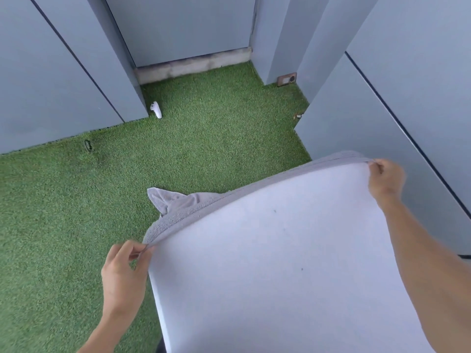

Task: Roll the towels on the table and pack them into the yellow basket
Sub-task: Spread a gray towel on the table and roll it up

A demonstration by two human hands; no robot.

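A grey towel [193, 207] hangs over the far edge of a white table [280, 263], most of it hidden behind that edge. One loose corner sticks up at the left above the grass. My left hand [125, 273] pinches the towel's hem at the table's near-left corner. My right hand [386, 179] pinches the hem at the far-right corner, so the edge is stretched along the table rim. No yellow basket is in view.
Green artificial grass [102, 200] covers the floor around the table. Grey wall panels [63, 72] enclose the space at the left, back and right. A small white object [156, 110] lies on the grass by the left wall. A wall socket [287, 79] sits low at the back right.
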